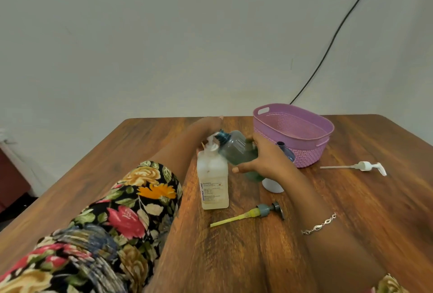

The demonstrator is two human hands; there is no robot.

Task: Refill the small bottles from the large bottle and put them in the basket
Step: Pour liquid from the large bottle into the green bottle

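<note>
Your right hand [262, 159] grips the tilted teal bottle [236, 149] between thumb and curled fingers, its neck beside the white bottle [213, 182]; the grip of your left hand [208, 126] behind it is unclear.

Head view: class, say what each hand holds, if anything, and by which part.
The right hand grips the tilted tinted bottle around its body. The left hand is behind the top of the white bottle; whether it grips cannot be told.

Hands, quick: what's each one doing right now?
Left hand: cannot tell, blurred behind the top of the white bottle.
Right hand: closed around the tilted tinted bottle.
</note>
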